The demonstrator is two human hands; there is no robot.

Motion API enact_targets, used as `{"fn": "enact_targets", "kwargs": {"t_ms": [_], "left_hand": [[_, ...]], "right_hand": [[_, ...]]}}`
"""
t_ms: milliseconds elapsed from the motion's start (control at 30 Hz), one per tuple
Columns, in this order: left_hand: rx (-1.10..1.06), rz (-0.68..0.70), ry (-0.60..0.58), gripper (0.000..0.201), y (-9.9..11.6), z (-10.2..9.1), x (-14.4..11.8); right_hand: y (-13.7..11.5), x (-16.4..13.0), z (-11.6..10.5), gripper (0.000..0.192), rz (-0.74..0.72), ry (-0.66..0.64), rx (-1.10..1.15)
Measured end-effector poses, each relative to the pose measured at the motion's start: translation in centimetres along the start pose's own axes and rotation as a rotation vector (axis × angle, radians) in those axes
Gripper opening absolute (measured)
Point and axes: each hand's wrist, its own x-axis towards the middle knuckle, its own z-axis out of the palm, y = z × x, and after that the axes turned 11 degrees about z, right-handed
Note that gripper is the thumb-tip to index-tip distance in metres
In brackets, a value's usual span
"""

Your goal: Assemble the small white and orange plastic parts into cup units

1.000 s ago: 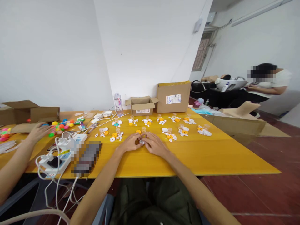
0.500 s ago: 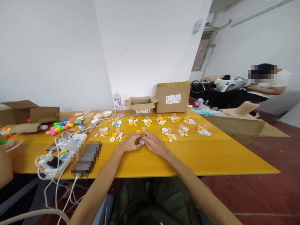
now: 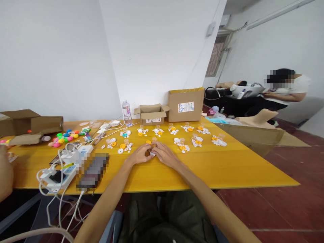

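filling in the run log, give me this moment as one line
left hand | fingers on small white plastic piece | right hand | same piece, fingers meeting | yellow wooden table | orange and white part sets behind

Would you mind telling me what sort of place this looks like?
Probably a small workroom for hand assembly or sorting: a long yellow wooden table bears rows of little white and orange plastic parts, with open brown cardboard boxes at the wall and another person at a dark desk behind.
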Motion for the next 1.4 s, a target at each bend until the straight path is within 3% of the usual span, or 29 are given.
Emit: {"fn": "enact_targets", "kwargs": {"t_ms": [1400], "left_hand": [[-0.006, -0.009, 0.006, 0.014, -0.01, -0.08, 0.10]], "right_hand": [[-0.01, -0.10, 0.17, 0.021, 0.011, 0.014, -0.003]]}}
